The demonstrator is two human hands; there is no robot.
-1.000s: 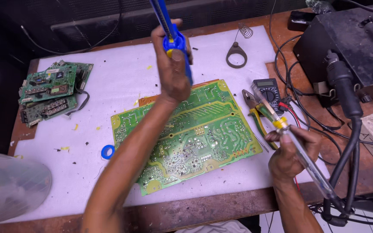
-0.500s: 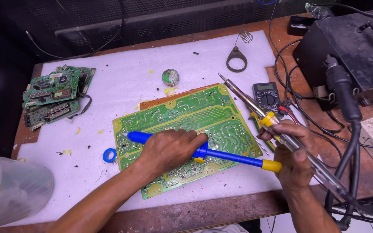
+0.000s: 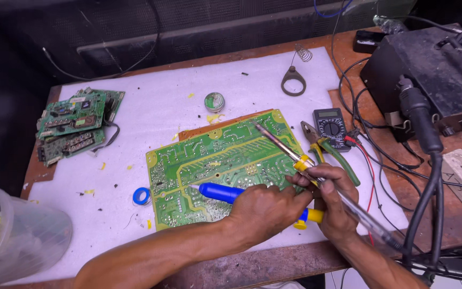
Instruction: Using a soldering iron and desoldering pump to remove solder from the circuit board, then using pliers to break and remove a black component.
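Head view — we are gripping the blue desoldering pump (image 3: 225, 192) in our left hand (image 3: 266, 211), fingers wrapped round its barrel, over the green circuit board (image 3: 220, 160); right hand (image 3: 330, 195) pinching soldering iron (image 3: 290, 152). Pump — probably light, rigid; best held mid-barrel.

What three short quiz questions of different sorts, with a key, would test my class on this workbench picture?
1. True or false: the left hand grips a blue desoldering pump with a white tip.
2. Which lies right of the large green circuit board? A. small black multimeter B. stack of small green boards C. clear plastic tub
3. What does the right hand hold?

Key: 1. true. 2. A. 3. A soldering iron with a clear handle, its tip over the board.
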